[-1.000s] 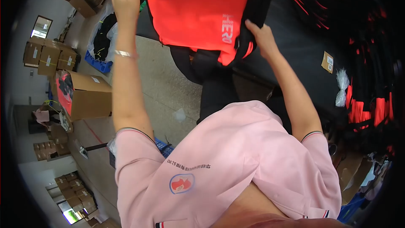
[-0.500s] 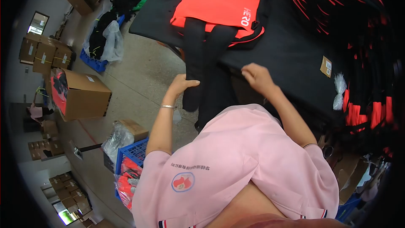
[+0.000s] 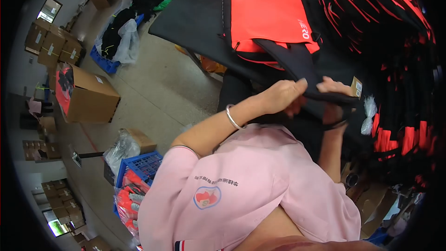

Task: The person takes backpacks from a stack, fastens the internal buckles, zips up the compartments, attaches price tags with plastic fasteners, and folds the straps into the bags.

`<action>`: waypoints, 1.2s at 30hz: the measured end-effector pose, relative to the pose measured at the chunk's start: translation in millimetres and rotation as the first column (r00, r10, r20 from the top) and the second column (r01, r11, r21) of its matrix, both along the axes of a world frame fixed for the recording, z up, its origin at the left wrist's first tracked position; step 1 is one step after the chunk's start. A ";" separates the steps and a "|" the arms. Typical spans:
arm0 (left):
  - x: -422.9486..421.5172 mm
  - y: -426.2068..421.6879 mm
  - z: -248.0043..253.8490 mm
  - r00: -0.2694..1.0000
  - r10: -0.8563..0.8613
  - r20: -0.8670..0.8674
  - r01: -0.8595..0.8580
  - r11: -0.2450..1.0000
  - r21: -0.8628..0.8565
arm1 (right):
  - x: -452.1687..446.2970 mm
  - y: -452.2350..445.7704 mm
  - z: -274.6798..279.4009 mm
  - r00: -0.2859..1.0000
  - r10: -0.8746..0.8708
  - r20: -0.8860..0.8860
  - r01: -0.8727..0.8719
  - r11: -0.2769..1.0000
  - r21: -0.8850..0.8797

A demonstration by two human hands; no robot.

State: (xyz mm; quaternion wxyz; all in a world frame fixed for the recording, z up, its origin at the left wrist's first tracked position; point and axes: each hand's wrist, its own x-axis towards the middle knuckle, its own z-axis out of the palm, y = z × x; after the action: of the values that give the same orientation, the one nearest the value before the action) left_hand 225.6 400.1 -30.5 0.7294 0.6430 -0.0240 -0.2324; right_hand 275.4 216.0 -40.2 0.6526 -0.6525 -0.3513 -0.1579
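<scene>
An orange-red and black backpack (image 3: 267,11) marked HERO lies on the black-covered table (image 3: 195,14). From its lower edge a wide black strap (image 3: 293,60) runs down towards me and bends to the right between my hands. My left hand (image 3: 284,96), a silver bangle on its wrist, is closed at the strap, its lower fingers blurred. To the right, my right hand (image 3: 337,88) is closed around the strap's end part, which crosses in front of its palm. Dark material below partly hides the fingers.
Stacked orange and black goods (image 3: 371,14) fill the table's right side. Near them lie a brown labelled tag (image 3: 356,86) and a bundle of clear ties (image 3: 369,114). On the floor at left stand an open carton (image 3: 93,95) and a blue crate (image 3: 139,165).
Both hands have moved right; my left hand has come across to meet my right. The backpack has shifted right and turned, and its strap has swung right, now held by both hands.
</scene>
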 end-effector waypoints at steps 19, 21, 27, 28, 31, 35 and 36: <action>66.5 9.2 -74.7 0.740 -0.549 0.388 -0.292 0.257 0.921 | 102.9 -16.5 7.9 0.194 0.846 -0.497 -0.611 0.500 0.613; 55.2 18.1 -69.7 0.704 -0.572 0.420 -0.333 0.256 0.907 | 109.1 16.8 16.1 0.124 0.862 -0.491 -0.630 0.450 0.632; 60.7 5.4 -87.8 0.733 -0.616 0.288 -0.272 0.122 0.954 | 95.0 103.9 28.2 -0.060 0.871 -0.487 -0.629 0.346 0.696; 58.3 2.3 -91.2 0.734 -0.615 0.287 -0.268 0.126 0.955 | 89.5 114.4 29.1 -0.076 0.870 -0.488 -0.622 0.341 0.705; 54.9 -1.5 -104.5 0.703 -0.591 0.395 -0.351 0.194 0.916 | 72.0 141.1 35.9 -0.098 0.863 -0.496 -0.590 0.351 0.727; 48.6 29.6 -99.8 0.640 -0.424 0.641 -0.502 0.400 0.767 | 58.4 83.0 32.2 0.081 0.783 -0.617 -0.418 0.588 0.692; 52.2 40.1 -98.7 0.652 -0.476 0.591 -0.468 0.360 0.807 | 51.6 53.1 28.6 0.145 0.731 -0.666 -0.326 0.671 0.666</action>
State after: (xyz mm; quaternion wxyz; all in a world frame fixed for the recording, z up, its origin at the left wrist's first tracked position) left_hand 277.8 440.3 -129.1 0.1444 0.9668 -0.1918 0.0875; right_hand 327.0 269.1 -11.6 0.8485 -0.3169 -0.1077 0.4100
